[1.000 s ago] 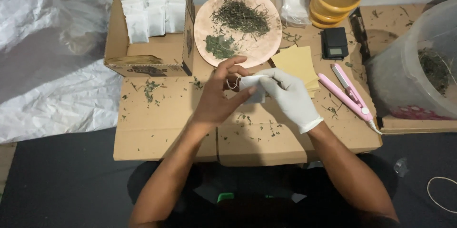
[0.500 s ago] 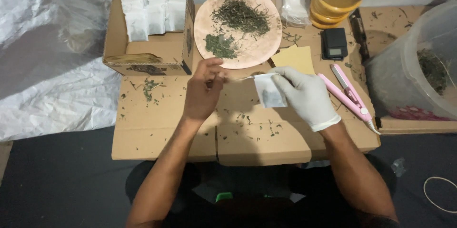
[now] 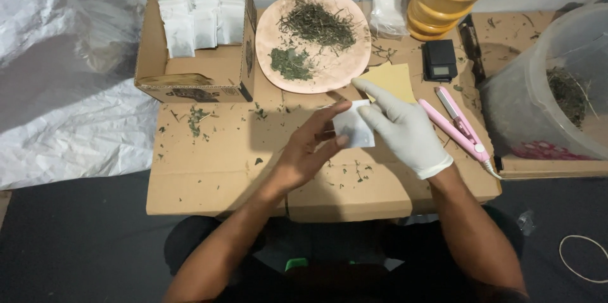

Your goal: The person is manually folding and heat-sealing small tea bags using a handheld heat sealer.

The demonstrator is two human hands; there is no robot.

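Small white paper sachet (image 3: 353, 127) sits pinched between both hands above the flat cardboard work surface (image 3: 215, 170): the bare left hand (image 3: 310, 151) grips its left edge, the white-gloved right hand (image 3: 405, 129) its right. Farther off lies a pink round plate of dried green herbs (image 3: 313, 40).

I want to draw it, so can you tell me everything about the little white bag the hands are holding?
The little white bag is a small, flat, roughly square pouch of thin, papery-looking material, with a faint grey shadow inside hinting at filling. It is held just above the cardboard tabletop, in front of the pink plate. The bare left hand pinches its left edge, and the white-gloved right hand grips its right side.
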